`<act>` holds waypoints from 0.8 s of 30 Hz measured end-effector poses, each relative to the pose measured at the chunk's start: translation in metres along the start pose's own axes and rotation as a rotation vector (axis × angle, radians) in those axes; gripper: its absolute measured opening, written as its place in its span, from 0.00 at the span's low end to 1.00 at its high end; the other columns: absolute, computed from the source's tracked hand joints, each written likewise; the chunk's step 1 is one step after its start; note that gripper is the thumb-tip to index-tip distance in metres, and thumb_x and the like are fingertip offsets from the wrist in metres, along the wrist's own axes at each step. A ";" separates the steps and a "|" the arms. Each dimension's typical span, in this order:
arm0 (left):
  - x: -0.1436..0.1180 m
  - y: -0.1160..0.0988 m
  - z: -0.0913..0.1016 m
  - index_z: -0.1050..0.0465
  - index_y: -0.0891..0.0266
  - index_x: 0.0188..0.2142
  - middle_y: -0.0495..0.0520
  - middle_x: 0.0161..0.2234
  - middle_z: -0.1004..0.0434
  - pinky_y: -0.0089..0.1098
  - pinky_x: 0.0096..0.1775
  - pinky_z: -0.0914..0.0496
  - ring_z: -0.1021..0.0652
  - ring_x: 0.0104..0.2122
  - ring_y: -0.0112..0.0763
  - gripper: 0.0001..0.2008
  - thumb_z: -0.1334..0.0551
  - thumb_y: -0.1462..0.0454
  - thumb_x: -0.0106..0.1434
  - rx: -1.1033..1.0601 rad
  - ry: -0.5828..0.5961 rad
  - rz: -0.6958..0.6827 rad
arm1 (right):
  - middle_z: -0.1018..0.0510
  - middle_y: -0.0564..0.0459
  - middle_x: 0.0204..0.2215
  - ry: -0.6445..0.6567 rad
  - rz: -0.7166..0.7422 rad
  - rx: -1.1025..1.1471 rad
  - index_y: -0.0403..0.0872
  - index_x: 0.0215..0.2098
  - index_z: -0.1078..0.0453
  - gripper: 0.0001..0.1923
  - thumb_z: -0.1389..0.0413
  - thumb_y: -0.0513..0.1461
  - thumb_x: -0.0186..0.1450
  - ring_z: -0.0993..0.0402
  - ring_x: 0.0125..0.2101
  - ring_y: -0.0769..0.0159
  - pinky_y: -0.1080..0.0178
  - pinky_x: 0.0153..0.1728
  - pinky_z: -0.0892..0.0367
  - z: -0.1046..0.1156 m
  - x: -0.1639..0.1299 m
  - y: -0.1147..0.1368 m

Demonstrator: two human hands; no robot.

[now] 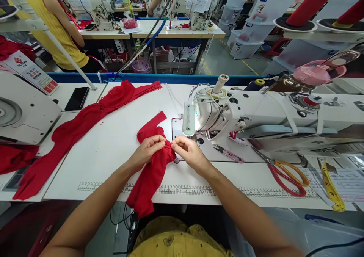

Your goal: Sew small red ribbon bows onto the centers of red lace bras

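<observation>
Both my hands pinch a red fabric piece at a gathered part, just left of the sewing machine. My left hand is closed on the fabric with thumb and forefinger. A short way to its right, my right hand grips the gathered edge the same way. One end of the fabric hangs over the table's front edge; another strip points up and away. The needle area lies partly behind the machine head. Pink thread snips rest on the machine bed right of my right hand.
A long red garment piece stretches across the table's left side, near a black phone. Scissors and a yellow tape measure lie at right. Red thread cones stand above. A person in yellow sits beyond, at left.
</observation>
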State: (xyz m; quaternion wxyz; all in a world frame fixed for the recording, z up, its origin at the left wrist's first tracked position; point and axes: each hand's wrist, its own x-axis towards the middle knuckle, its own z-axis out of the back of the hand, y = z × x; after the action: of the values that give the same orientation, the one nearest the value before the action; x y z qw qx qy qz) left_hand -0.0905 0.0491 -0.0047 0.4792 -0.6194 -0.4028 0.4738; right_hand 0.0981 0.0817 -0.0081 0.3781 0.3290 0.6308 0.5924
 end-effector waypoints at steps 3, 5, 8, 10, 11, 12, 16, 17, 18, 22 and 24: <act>0.000 0.000 0.001 0.27 0.63 0.36 0.49 0.31 0.31 0.30 0.34 0.38 0.32 0.30 0.27 0.12 0.40 0.56 0.68 0.006 0.001 0.001 | 0.30 0.57 0.26 0.002 -0.002 0.008 0.46 0.32 0.31 0.12 0.41 0.47 0.64 0.36 0.27 0.70 0.65 0.30 0.39 0.000 0.000 -0.001; -0.001 0.000 0.001 0.28 0.63 0.36 0.49 0.31 0.31 0.30 0.34 0.39 0.32 0.30 0.27 0.12 0.40 0.56 0.68 0.008 0.002 0.000 | 0.30 0.57 0.26 0.004 -0.003 0.014 0.46 0.32 0.31 0.12 0.41 0.47 0.64 0.36 0.28 0.70 0.65 0.30 0.40 0.001 0.000 -0.002; -0.001 0.000 0.001 0.28 0.63 0.36 0.49 0.31 0.31 0.29 0.35 0.38 0.32 0.30 0.27 0.12 0.40 0.56 0.68 0.012 0.002 0.000 | 0.31 0.57 0.26 0.007 -0.009 0.022 0.46 0.33 0.31 0.12 0.41 0.46 0.64 0.36 0.27 0.70 0.65 0.29 0.40 0.001 0.001 -0.003; 0.000 0.000 0.001 0.28 0.63 0.36 0.49 0.31 0.31 0.30 0.35 0.38 0.32 0.31 0.27 0.12 0.40 0.56 0.68 0.019 0.000 -0.001 | 0.31 0.57 0.25 0.006 -0.013 0.022 0.46 0.33 0.31 0.12 0.41 0.46 0.64 0.36 0.27 0.70 0.65 0.29 0.41 0.001 0.001 -0.004; 0.000 0.000 0.000 0.28 0.63 0.36 0.49 0.32 0.31 0.30 0.35 0.38 0.32 0.31 0.27 0.12 0.41 0.56 0.68 0.024 0.000 -0.004 | 0.31 0.57 0.25 0.005 -0.014 0.021 0.46 0.33 0.31 0.11 0.41 0.46 0.64 0.36 0.27 0.71 0.65 0.29 0.41 0.001 0.001 -0.004; 0.000 0.000 0.000 0.28 0.63 0.36 0.49 0.32 0.31 0.30 0.36 0.38 0.32 0.31 0.27 0.12 0.41 0.56 0.68 0.031 0.000 -0.009 | 0.31 0.57 0.25 0.004 -0.015 0.019 0.46 0.33 0.31 0.11 0.41 0.46 0.64 0.36 0.27 0.71 0.65 0.29 0.41 0.001 0.001 -0.004; -0.001 -0.002 -0.001 0.28 0.63 0.35 0.49 0.32 0.30 0.29 0.36 0.37 0.31 0.32 0.27 0.12 0.40 0.56 0.67 0.062 0.018 -0.033 | 0.31 0.58 0.25 0.002 -0.016 0.018 0.46 0.33 0.31 0.11 0.41 0.45 0.65 0.36 0.27 0.71 0.66 0.29 0.41 0.001 0.000 -0.003; -0.001 -0.002 -0.001 0.27 0.63 0.35 0.49 0.32 0.30 0.29 0.36 0.37 0.31 0.32 0.27 0.11 0.39 0.57 0.67 0.065 0.027 -0.034 | 0.31 0.58 0.25 0.003 -0.019 0.021 0.46 0.33 0.31 0.11 0.41 0.46 0.65 0.37 0.27 0.71 0.66 0.28 0.41 0.001 -0.001 -0.003; -0.002 -0.002 -0.001 0.27 0.63 0.36 0.49 0.32 0.29 0.29 0.36 0.37 0.30 0.32 0.27 0.10 0.38 0.57 0.66 0.064 0.034 -0.032 | 0.31 0.58 0.25 0.004 -0.024 0.023 0.46 0.33 0.31 0.11 0.41 0.46 0.65 0.37 0.27 0.71 0.66 0.28 0.41 0.001 -0.001 -0.002; -0.002 -0.002 -0.001 0.27 0.63 0.37 0.49 0.33 0.28 0.28 0.35 0.37 0.30 0.32 0.27 0.09 0.38 0.58 0.66 0.044 0.038 -0.021 | 0.31 0.58 0.25 0.002 -0.030 0.030 0.46 0.33 0.31 0.11 0.41 0.46 0.64 0.37 0.26 0.71 0.66 0.27 0.41 0.001 -0.002 0.000; -0.002 -0.002 -0.001 0.26 0.62 0.37 0.49 0.34 0.28 0.28 0.35 0.36 0.29 0.32 0.27 0.09 0.38 0.58 0.66 0.035 0.040 -0.014 | 0.30 0.58 0.25 0.002 -0.028 0.031 0.46 0.33 0.31 0.11 0.41 0.46 0.64 0.37 0.27 0.71 0.66 0.27 0.41 0.000 -0.002 0.000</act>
State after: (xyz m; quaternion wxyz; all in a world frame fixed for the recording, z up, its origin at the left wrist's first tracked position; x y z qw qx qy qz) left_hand -0.0898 0.0470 -0.0022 0.5013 -0.6174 -0.3891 0.4649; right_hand 0.0995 0.0799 -0.0076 0.3808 0.3251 0.6448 0.5775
